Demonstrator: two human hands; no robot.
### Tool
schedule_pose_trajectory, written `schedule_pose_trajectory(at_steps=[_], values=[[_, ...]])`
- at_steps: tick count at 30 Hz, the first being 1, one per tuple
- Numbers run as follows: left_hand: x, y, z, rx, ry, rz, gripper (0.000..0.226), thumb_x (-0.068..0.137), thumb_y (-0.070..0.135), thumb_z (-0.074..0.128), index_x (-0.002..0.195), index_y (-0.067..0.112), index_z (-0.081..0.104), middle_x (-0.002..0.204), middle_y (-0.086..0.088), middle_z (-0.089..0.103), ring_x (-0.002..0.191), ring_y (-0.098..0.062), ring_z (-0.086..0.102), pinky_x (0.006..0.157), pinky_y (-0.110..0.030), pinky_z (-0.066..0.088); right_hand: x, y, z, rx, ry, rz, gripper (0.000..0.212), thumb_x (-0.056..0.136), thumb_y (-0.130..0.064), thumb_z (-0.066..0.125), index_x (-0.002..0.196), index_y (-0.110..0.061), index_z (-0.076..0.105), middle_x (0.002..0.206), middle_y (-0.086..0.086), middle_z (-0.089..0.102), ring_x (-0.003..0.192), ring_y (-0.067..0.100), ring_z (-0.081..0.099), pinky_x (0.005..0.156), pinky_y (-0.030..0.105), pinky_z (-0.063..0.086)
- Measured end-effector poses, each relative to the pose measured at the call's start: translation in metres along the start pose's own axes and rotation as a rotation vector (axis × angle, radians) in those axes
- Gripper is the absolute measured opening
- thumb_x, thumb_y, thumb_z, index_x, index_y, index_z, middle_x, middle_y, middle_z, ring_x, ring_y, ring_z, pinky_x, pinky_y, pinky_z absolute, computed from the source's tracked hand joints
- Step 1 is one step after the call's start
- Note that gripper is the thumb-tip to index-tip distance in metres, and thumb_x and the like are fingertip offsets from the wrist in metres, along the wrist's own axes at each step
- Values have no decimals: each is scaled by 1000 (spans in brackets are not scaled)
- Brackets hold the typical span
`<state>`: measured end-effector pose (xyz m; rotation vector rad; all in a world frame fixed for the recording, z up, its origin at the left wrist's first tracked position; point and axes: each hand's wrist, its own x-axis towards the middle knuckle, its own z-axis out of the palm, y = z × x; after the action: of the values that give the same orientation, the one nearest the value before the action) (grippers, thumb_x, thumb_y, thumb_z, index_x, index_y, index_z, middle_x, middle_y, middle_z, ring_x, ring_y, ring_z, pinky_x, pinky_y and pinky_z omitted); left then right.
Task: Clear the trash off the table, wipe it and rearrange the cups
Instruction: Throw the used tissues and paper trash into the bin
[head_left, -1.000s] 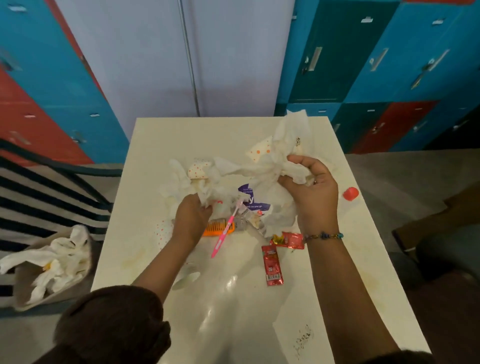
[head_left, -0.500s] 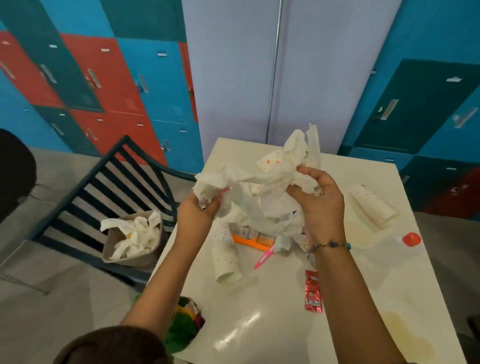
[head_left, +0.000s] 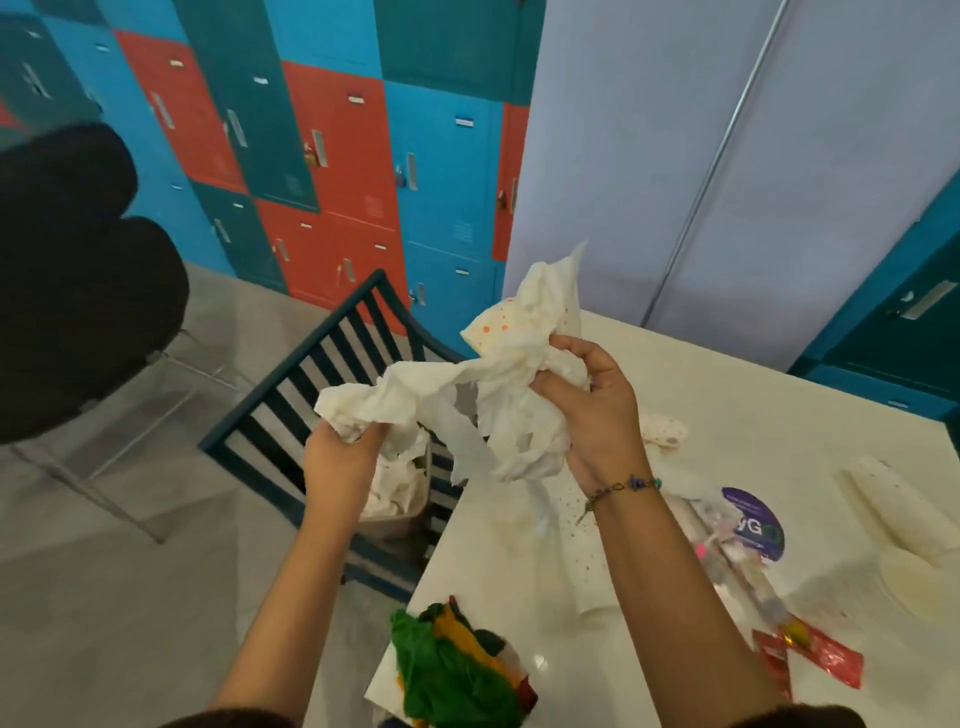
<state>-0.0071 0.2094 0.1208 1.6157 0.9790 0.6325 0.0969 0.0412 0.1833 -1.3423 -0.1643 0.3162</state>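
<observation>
Where a second ago the crumpled tissue wad (head_left: 498, 400) lay spread on the white table (head_left: 779, 395) under both hands, it now hangs in the air past the table's left edge, bunched up and drawn out between them; the left hand (head_left: 337, 462) has its fingers curled round the wad's left end; the right hand (head_left: 592, 410) clutches the bigger part, fingers closed over tissue and a scrap of orange-dotted paper; a torn strip dangles below. The wad is just above and beside the tissue-filled bin (head_left: 402, 522) on the slatted blue chair (head_left: 322, 364), so this load of trash looks about to be dropped in. Left on the table are dotted paper cups (head_left: 667, 431) lying on their sides, a purple-labelled wrapper (head_left: 753, 519), red sachets (head_left: 831, 662) and, at the near edge, a green and yellow cloth (head_left: 447, 670); clearing is thus only partly done, and wiping and arranging the cups have yet to begin.
</observation>
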Motion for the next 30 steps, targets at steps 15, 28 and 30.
schedule_pose_trajectory(at_steps=[15,28,30], values=[[146,-105,-89,-17,-60,-255,45,82,26,70,122,12,57,119,-3,64,107,-20,60,85,-30,46,84,136,181,16,5,224,23,81,-5,67,99,-19,61,114,5,61,96,15,62,66,21,56],[170,-146,-73,118,-262,-278,34,82,23,69,113,14,60,105,4,62,95,-13,60,72,-11,48,96,327,163,-638,19,582,36,85,-9,62,120,-14,56,122,9,59,114,27,56,89,26,47],[176,-154,-65,151,-288,-286,35,83,26,68,115,15,59,107,4,61,103,-18,60,84,-25,47,92,339,155,-727,-75,592,38,91,-19,56,129,-15,50,130,8,54,122,26,51,103,32,42]])
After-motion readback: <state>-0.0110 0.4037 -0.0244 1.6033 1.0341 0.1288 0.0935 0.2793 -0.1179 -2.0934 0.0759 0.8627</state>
